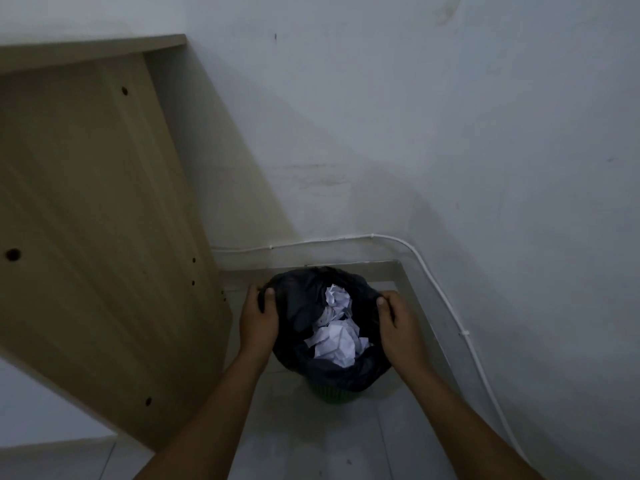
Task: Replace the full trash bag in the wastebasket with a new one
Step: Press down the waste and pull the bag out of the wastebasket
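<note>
A: Fig. 1, panel 1. Where does the trash bag (332,362) sit?

B: It lines a green wastebasket (330,396) on the floor (311,445), in a corner, with a wooden panel (86,220) to the left and the wall (381,116) on the far side and to the right. Only a strip of the basket shows under the near edge of the bag. The bag's rim is folded out over the basket top, and crumpled paper (337,341) fills the opening.

A: What are the 2 hands doing?

B: The left hand (258,320) grasps the left rim of the bag, thumb on the inner side and fingers curled over the outer side. The right hand (398,320) grasps the right rim in the same way. Neither is released.

A: How should the bag handle?

B: Judging by its wrinkled look, it is thin, soft film with no stiffness of its own, so it will sag and gather wherever it is pulled. The load appears to be loose paper, probably light. The film looks slick, so a full pinch of bunched rim should hold better than fingertips alone.

A: Where is the best hold?

B: At 2 opposite points of the rim, as shown, gathering it inward before lifting straight up. A white cable (450,306) runs along the wall base, apart from the basket.
</note>
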